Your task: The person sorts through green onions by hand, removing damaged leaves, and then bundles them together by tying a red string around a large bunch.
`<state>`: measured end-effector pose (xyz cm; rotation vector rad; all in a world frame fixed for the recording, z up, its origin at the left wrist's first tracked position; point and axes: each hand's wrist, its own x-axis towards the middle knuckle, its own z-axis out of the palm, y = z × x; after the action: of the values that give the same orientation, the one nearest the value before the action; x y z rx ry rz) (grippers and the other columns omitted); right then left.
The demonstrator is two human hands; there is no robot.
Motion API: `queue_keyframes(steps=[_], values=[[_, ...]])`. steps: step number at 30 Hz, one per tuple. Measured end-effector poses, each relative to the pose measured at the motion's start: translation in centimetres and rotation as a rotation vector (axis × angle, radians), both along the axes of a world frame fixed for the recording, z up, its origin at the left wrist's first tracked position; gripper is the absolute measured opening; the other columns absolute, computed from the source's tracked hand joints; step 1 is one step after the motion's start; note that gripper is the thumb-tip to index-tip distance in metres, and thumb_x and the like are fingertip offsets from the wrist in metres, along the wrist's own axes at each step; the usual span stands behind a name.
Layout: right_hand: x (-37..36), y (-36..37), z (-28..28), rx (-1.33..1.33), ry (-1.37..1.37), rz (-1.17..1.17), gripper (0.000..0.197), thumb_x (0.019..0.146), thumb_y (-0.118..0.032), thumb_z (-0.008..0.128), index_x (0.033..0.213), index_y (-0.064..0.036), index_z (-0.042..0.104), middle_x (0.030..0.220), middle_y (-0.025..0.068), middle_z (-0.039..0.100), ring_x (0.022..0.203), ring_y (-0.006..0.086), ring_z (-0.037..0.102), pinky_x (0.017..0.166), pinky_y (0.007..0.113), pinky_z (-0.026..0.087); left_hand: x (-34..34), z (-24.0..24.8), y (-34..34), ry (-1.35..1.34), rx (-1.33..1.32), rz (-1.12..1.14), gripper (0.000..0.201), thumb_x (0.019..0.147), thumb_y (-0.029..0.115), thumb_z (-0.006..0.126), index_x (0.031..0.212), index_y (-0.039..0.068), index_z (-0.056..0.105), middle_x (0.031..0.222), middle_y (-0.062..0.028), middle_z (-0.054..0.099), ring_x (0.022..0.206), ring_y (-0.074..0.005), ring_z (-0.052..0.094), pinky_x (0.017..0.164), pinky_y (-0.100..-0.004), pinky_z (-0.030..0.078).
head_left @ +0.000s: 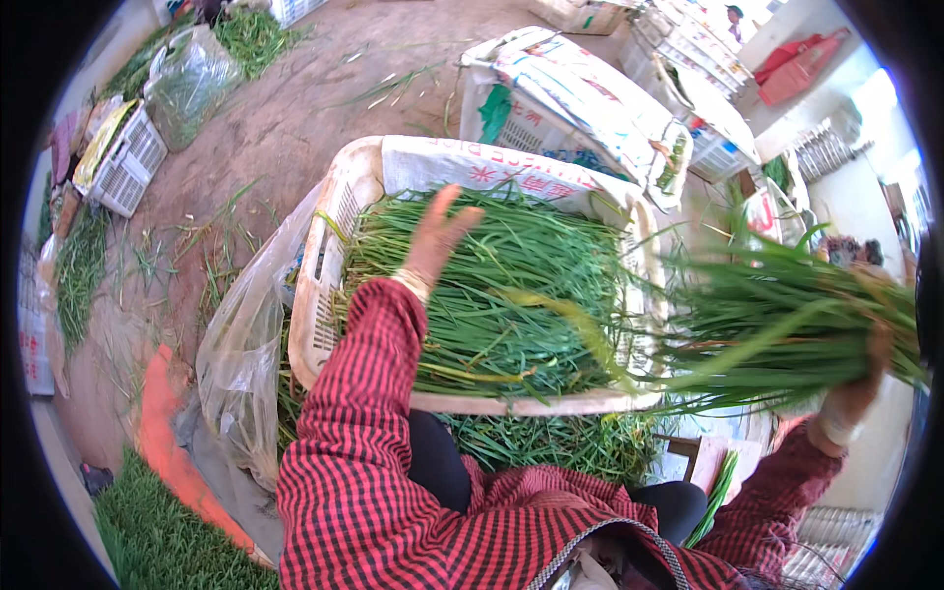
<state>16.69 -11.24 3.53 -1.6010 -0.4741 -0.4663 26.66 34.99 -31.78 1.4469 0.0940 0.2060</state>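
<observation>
In front of me a white plastic basket (297,339) is heaped with long flat green leaves, garlic chives (492,285). A few yellowed leaves show among them. My left hand (440,236) is over the left part of the heap, fingers spread, with nothing in it. Out to the right, beyond the basket's rim, my right hand (865,379) grips a thick bunch of garlic chives (777,315), its leaf ends toward the basket. That bunch is blurred by motion and hides part of my fingers.
Clear plastic sheeting (241,364) hangs at the basket's left side. More chives (551,442) lie below its near edge. Covered white crates (560,103) stand behind it. At far left is another crate (128,162); an orange strip (172,442) lies near a green pile (157,521).
</observation>
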Motion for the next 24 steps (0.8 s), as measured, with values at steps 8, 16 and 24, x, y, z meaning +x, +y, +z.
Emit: queue_keyframes(steps=[8, 16, 24], values=[[-7.4, 13.0, -1.9, -0.193, 0.210, 0.262, 0.099, 0.076, -0.006, 0.083, 0.155, -0.0045, 0.023, 0.143, 0.0123, 0.048, 0.134, 0.0254, 0.046, 0.112, 0.039, 0.036, -15.2, 21.9, -27.1, -0.649, -0.421, -0.483, 0.117, 0.063, 0.021, 0.094, 0.152, 0.004, 0.020, 0.145, -0.0155, 0.042, 0.135, -0.0253, 0.039, 0.114, -0.0392, 0.032], [-18.3, -2.4, -10.2, -0.681, 0.657, 0.053, 0.122, 0.074, -0.017, 0.089, 0.159, -0.0011, 0.002, 0.154, 0.0197, 0.034, 0.140, 0.0271, 0.037, 0.116, 0.039, 0.030, -21.7, 16.0, -36.0, 0.404, -1.525, -0.612, 0.035, 0.084, 0.034, 0.072, 0.104, 0.006, 0.067, 0.095, -0.0087, 0.072, 0.083, -0.0238, 0.070, 0.081, -0.0382, 0.058], [-15.8, -9.2, -13.2, -1.230, 1.606, 0.390, 0.094, 0.078, -0.061, 0.073, 0.142, 0.0022, 0.046, 0.108, 0.0192, 0.071, 0.094, 0.0275, 0.070, 0.086, 0.040, 0.055, -31.6, 2.7, -45.6, 1.100, -1.553, -0.773, 0.067, 0.084, 0.067, 0.066, 0.118, 0.010, 0.066, 0.111, -0.0103, 0.072, 0.095, -0.0273, 0.070, 0.090, -0.0458, 0.057]])
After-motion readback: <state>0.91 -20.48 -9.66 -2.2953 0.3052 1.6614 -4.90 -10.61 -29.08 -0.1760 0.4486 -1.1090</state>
